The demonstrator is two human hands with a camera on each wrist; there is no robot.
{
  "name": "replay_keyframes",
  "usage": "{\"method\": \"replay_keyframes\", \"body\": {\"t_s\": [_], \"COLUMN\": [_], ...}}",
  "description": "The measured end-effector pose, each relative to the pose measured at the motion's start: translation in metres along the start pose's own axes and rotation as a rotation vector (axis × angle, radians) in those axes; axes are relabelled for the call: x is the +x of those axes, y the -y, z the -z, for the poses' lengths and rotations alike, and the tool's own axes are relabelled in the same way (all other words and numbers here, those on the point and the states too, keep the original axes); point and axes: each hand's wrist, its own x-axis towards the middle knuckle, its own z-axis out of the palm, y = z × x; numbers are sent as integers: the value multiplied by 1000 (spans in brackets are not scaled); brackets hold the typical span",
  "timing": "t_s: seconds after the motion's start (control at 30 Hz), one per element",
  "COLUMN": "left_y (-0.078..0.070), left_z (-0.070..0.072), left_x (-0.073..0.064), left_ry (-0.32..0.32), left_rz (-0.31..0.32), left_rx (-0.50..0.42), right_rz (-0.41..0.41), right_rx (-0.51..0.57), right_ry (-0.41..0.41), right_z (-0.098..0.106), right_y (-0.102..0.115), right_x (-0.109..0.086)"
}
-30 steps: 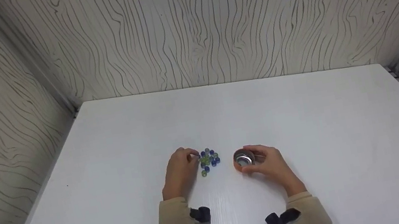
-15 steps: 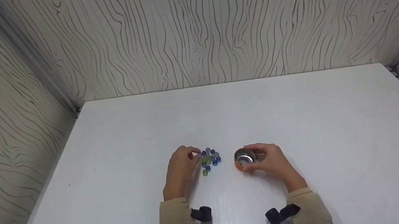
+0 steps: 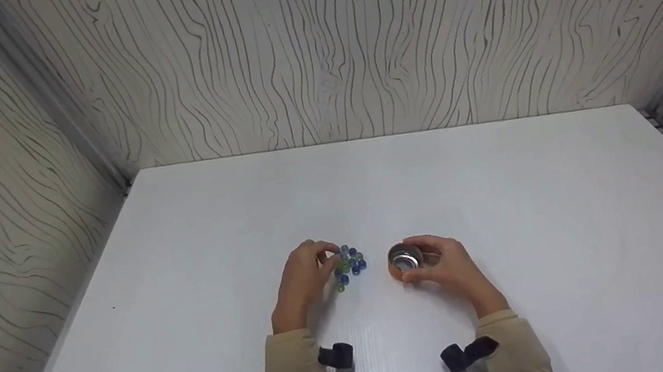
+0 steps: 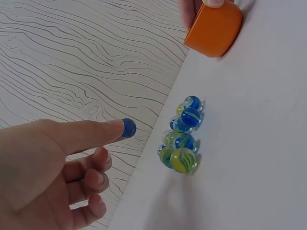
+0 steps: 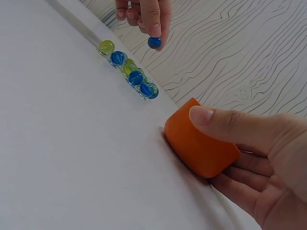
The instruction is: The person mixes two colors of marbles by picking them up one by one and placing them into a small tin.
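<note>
A blue marble (image 4: 129, 128) is pinched between the thumb and forefinger of my left hand (image 3: 304, 279), and the right wrist view shows it raised above the table. Just below and beside that hand lies a cluster of blue and yellow-green glass marbles (image 3: 354, 262), partly covered by the fingers in the head view. My right hand (image 3: 452, 263) grips a small orange cup (image 5: 199, 141) with a shiny metal inside, thumb on one side and fingers on the other. The cup stands right of the marbles, its mouth upward; the head view shows no marble inside.
The white table (image 3: 510, 195) carries the marbles and cup. Wood-patterned panels (image 3: 320, 45) stand behind it and at both sides. Black wrist cameras (image 3: 342, 354) are strapped over the beige sleeves.
My left hand has moved slightly right, over the edge of the marble cluster, with the blue marble between its fingertips. The right hand and the cup have hardly shifted.
</note>
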Motion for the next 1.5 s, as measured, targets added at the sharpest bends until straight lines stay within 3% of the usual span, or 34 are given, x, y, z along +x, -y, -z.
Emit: {"method": "replay_keyframes", "body": {"t_s": [0.2, 0.7, 1.5], "left_y": [1, -15, -31], "left_z": [-1, -9, -19], "left_x": [-1, 1, 1], "left_ry": [2, 79, 65], "left_rz": [-46, -15, -61], "left_rx": [-27, -32, 15], "right_rz": [24, 46, 32], "right_rx": [42, 33, 29], "right_ry": [29, 46, 43], "right_z": [1, 4, 2], "right_y": [-3, -5, -2], "right_x": [1, 1, 1]}}
